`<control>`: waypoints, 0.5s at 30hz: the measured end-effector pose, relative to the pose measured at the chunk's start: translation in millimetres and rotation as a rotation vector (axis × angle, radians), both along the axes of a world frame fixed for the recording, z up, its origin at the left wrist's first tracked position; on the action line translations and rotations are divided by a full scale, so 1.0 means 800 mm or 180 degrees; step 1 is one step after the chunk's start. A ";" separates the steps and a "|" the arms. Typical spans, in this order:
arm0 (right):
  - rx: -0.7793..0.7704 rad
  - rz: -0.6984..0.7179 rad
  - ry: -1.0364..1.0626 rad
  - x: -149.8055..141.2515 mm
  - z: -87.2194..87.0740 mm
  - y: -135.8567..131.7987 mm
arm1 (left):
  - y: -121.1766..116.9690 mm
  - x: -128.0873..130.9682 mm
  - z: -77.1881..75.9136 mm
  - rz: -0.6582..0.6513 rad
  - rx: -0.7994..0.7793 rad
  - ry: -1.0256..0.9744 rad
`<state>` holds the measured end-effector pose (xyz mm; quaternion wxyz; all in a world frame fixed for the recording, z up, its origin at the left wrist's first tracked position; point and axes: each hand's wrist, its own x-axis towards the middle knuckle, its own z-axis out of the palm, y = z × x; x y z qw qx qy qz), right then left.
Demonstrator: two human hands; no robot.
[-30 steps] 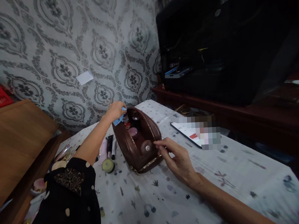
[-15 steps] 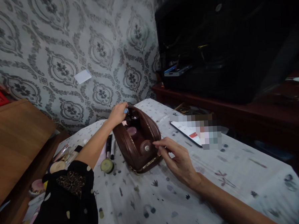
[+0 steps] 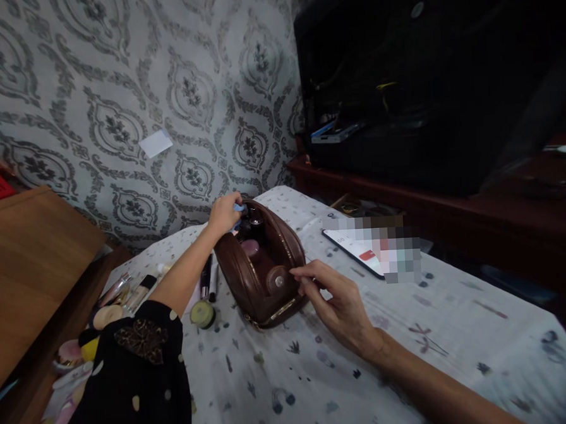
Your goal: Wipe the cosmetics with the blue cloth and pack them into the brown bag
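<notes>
A brown leather cosmetic bag lies unzipped on the cloth, its mouth facing up. Inside I see a dark bottle and a pink round item. My left hand is closed at the bag's far left rim, on a small light-blue item whose kind is mostly hidden by the fingers. At the near right edge, my right hand pinches the bag beside its round snap tab. Just left of the bag are a green-lidded jar and dark tubes.
Several cosmetics, among them a bottle and a beige round item, lie along the table's left side. A phone rests right of the bag. A wooden cabinet borders the left, and a large black television stands at right.
My left hand has shifted very slightly, and more of the light-blue item shows beneath its fingers. My right hand stays at the bag's edge.
</notes>
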<state>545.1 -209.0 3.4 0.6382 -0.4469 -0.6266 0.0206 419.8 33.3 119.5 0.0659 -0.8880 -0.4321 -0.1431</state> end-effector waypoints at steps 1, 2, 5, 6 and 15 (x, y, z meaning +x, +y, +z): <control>0.0012 0.0003 -0.0001 0.000 0.000 0.000 | 0.001 -0.001 -0.001 0.0004 -0.0016 -0.0009; 0.0024 0.0008 0.0003 0.000 0.001 -0.001 | 0.002 -0.001 -0.002 0.0000 -0.0033 -0.0011; 0.0007 0.0022 0.0022 0.000 0.002 -0.001 | 0.006 0.000 -0.006 -0.0028 -0.0085 0.0021; -0.0007 0.0021 0.0024 0.000 0.002 -0.001 | 0.008 0.000 -0.007 -0.0023 -0.0095 0.0036; 0.0028 0.0034 0.0046 -0.001 0.001 0.001 | 0.008 0.001 -0.005 0.0264 -0.0137 0.0194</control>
